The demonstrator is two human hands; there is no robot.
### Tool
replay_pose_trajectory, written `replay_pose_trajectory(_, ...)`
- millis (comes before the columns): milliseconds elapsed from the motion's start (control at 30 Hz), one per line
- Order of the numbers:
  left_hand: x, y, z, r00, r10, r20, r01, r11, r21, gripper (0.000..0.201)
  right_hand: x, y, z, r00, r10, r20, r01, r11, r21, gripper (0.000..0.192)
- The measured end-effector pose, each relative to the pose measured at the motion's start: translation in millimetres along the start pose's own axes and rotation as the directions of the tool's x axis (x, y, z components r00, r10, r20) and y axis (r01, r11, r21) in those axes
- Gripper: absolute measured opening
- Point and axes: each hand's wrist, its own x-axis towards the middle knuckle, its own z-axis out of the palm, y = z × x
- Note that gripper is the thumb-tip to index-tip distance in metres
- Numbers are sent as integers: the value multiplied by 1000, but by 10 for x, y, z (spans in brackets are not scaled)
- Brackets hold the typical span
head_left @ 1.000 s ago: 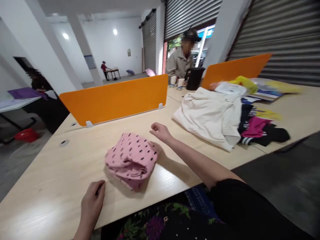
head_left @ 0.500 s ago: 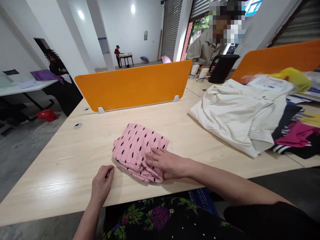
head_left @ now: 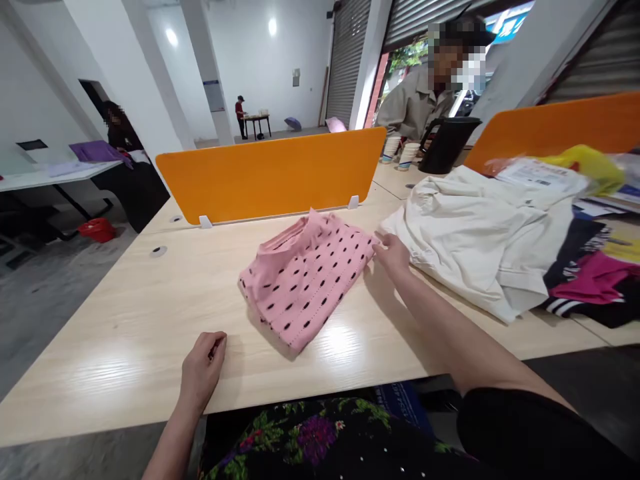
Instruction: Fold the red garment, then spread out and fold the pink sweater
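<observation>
A pink garment with black dashes (head_left: 306, 285) lies folded at the centre of the frame on the pale wooden table (head_left: 125, 333), its ribbed hem raised toward the orange divider (head_left: 273, 175) behind it. The right hand (head_left: 393, 255) reaches in from the lower right and pinches the garment's right-hand edge between thumb and fingers, so it is closed on the cloth. The left hand (head_left: 201, 370) rests on the table at lower centre-left, near the front edge and apart from the garment, its fingers curled loosely into a half fist with nothing in it. Just right of the right hand lies a rumpled cream garment (head_left: 475, 233), and beyond it, at the right edge of the frame, a heap of dark, magenta and striped clothes (head_left: 595, 283). Farther back, at upper right, stand a black kettle (head_left: 447, 145) and stacked paper cups (head_left: 409, 155), with a person in a grey jacket (head_left: 413, 107) seated behind them. A second orange divider (head_left: 560, 130) stands at the far right, with a yellow bag (head_left: 585, 163) in front of it.
</observation>
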Motion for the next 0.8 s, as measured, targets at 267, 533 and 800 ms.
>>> replay_pose_trajectory(267, 197, 534, 117, 990, 113, 79, -116, 993, 37, 30, -763, 24, 221, 850, -386, 358, 461, 875, -150, 22)
replay_pose_trajectory(533, 952, 1166, 771, 973, 51, 226, -95, 977, 190, 54, -875, 54, 357, 831, -467, 301, 514, 852, -98, 28)
replay_pose_trajectory(800, 710, 1876, 691, 716, 645, 268, -514, 746, -423, 28, -556, 55, 216, 980, 35, 197, -127, 871, 475, 32)
